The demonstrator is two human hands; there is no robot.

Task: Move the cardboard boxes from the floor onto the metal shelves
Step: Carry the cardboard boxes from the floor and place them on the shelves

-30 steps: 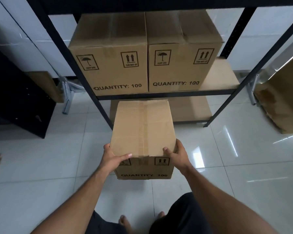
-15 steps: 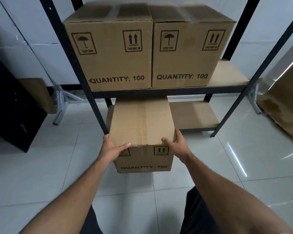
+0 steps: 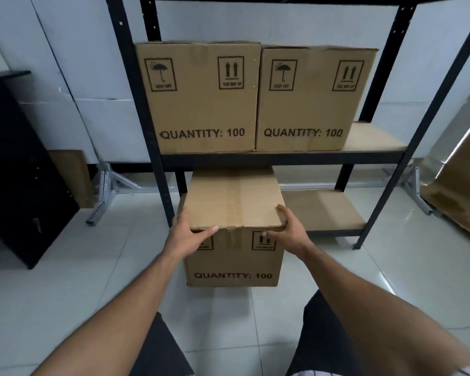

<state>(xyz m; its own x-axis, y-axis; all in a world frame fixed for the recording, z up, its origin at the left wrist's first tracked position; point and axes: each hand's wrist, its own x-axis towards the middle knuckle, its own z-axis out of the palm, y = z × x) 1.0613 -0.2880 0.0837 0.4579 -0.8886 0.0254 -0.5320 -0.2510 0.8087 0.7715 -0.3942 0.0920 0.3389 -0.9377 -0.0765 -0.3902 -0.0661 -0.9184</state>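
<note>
I hold a cardboard box (image 3: 234, 202) marked "QUANTITY: 100" in front of the black metal shelf unit's bottom level (image 3: 323, 210). My left hand (image 3: 187, 234) grips its near left top corner, thumb on the front face. My right hand (image 3: 288, 232) grips the near right top corner, fingers over the top edge. Two matching boxes stand side by side on the middle shelf: one on the left (image 3: 201, 96), one on the right (image 3: 310, 99). Whether the held box rests on the floor or hangs above it is unclear.
The shelf's black uprights (image 3: 147, 131) flank the box. A black cabinet (image 3: 17, 164) stands at the left. A large brown wrapped object (image 3: 461, 185) leans at the right. Grey metal brackets (image 3: 106, 191) lie by the wall. The floor is glossy white tile (image 3: 65, 267).
The box has moved forward toward the bottom shelf with both hands still on its near corners. My view has dropped lower and closer to the shelves.
</note>
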